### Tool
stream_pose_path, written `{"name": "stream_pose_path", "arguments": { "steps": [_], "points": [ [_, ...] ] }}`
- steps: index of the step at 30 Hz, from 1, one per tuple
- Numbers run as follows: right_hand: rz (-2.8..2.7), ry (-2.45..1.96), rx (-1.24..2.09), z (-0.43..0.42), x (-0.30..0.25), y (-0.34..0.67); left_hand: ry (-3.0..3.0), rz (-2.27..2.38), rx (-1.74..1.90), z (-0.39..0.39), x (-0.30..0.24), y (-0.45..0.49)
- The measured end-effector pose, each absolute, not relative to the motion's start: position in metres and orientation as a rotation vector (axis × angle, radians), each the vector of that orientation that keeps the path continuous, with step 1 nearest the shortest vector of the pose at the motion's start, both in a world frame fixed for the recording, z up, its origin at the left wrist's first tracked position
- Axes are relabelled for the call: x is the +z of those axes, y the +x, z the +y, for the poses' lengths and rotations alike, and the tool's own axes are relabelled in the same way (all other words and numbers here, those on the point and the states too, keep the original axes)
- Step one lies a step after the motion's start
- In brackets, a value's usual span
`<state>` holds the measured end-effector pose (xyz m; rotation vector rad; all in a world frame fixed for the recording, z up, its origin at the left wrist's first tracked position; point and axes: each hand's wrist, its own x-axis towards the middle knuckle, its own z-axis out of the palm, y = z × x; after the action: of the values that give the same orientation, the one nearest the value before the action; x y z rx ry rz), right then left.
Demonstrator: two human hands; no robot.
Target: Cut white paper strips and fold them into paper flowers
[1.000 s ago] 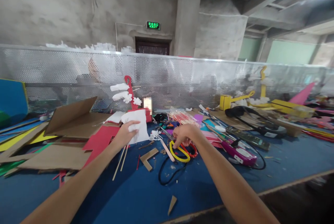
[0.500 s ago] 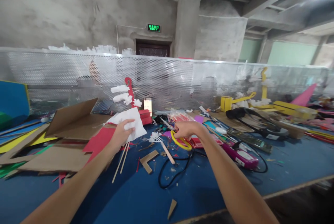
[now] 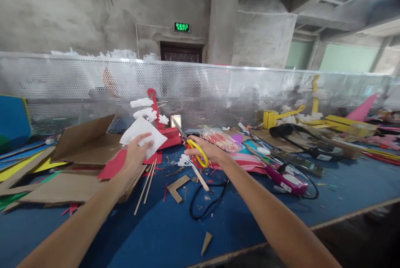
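My left hand [image 3: 137,153] pinches a thin white sheet [image 3: 140,131] that looks like paper, lifted above the table. In my right hand [image 3: 208,149] is a pair of scissors [image 3: 205,159] with yellow and orange handles. The blades point up and away, to the right of the sheet and apart from it. Behind the sheet stands a red hooked piece [image 3: 155,107] with white fluffy bits on it, beside a red box [image 3: 171,138]. Beneath my left hand lie red sheets [image 3: 114,166] and thin wooden sticks [image 3: 146,186].
Flattened cardboard [image 3: 67,186] is piled at left. A wood-handled tool [image 3: 200,178], a cardboard angle [image 3: 178,189] and a black cord [image 3: 191,207] lie centrally. To the right are a purple device [image 3: 289,181] and a black headset [image 3: 321,151]. A perforated metal screen [image 3: 212,97] bounds the back.
The scissors have been raised off the table and turned, moving left towards the sheet. My left hand and the sheet have shifted slightly left. The view has moved slightly.
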<state>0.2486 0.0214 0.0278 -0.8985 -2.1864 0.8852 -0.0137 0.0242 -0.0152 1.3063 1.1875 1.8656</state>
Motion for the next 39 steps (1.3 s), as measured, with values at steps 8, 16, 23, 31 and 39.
{"name": "stream_pose_path", "arguments": {
  "steps": [8,16,23,31,39],
  "points": [
    [-2.211,-1.074,0.986,0.019,0.025,0.246,1.449,1.332,1.941,0.032,-0.017,-0.024],
    [-2.462,-1.106,0.824,0.018,0.026,0.256,1.482,1.377,1.963,0.031,-0.017,-0.023],
    [-2.530,-0.932,0.927,0.016,0.024,0.244,1.575,1.459,2.007,0.026,-0.014,-0.017],
    [-2.483,-0.869,0.940,0.014,0.018,0.234,1.680,1.459,1.972,0.010,-0.004,-0.003],
    [-2.443,-0.919,0.857,0.012,0.016,0.232,1.720,1.483,1.961,0.006,-0.002,-0.001]
  ]
}}
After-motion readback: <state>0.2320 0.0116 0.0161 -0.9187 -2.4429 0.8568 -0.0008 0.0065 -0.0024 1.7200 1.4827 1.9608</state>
